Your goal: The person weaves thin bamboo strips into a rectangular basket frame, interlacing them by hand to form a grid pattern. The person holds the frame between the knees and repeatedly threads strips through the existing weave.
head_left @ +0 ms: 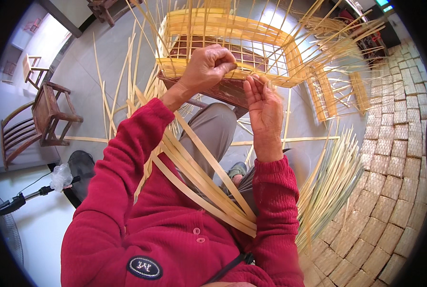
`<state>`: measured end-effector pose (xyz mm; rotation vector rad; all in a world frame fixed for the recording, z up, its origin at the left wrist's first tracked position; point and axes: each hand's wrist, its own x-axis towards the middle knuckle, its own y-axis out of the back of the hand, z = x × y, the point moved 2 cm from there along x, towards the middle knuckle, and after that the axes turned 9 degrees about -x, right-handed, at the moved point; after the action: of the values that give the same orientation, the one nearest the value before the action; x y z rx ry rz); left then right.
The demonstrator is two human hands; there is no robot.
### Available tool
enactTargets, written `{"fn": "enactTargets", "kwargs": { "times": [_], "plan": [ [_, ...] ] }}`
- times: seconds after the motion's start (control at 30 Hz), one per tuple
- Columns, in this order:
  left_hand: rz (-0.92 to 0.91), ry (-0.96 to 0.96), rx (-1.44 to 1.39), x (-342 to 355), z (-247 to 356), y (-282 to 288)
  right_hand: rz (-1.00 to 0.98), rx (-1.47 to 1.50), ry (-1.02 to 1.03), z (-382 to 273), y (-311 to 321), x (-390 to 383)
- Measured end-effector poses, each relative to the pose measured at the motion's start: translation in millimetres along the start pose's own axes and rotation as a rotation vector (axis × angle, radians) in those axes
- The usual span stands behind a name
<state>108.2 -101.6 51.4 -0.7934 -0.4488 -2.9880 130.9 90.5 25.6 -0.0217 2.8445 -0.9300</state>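
Observation:
An unfinished basket [292,60] of yellow bamboo strips, with an open-grid base and long loose ends standing up, rests on a dark reddish-brown wooden bench [218,91] in front of me. My left hand [205,67] is closed at the basket's near wall, thumb and forefinger pinching a thin bamboo strip [242,65]. Just right of it, my right hand [265,103] has its palm turned up, its fingertips pinched together on the same strip by the near edge. Several wide flat strips [208,191] lie across my lap.
A bundle of thin strips [333,186] lies by my right side. Beyond it are rows of woven bamboo blocks [395,167]. Two woven pieces [322,93] lie right of the basket. Wooden chairs [51,112] stand at left, near a black stand arm [27,196] with clear plastic on it.

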Motion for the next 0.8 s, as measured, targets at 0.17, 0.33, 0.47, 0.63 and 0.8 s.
{"fn": "enactTargets", "kwargs": {
  "times": [0.17, 0.33, 0.47, 0.63, 0.8],
  "plan": [
    [0.058, -0.194, 0.321, 0, -1, -23, 0.019, 0.181, 0.006, 8, -13, -15],
    [-0.136, -0.084, 0.590, -7, 6, -26, -0.086, -0.256, 0.140, 2, -19, -23],
    [-0.145, -0.164, 0.584, -12, 7, -14, 0.123, 0.009, -0.137, 1, 19, -8],
    [-0.203, -0.120, 0.518, -36, 23, 32, 0.120, 0.041, -0.157, -8, 54, 6],
    [-0.104, -0.084, 0.419, -63, 29, 61, 0.074, 0.133, -0.174, 6, 44, -5]
  ]
}}
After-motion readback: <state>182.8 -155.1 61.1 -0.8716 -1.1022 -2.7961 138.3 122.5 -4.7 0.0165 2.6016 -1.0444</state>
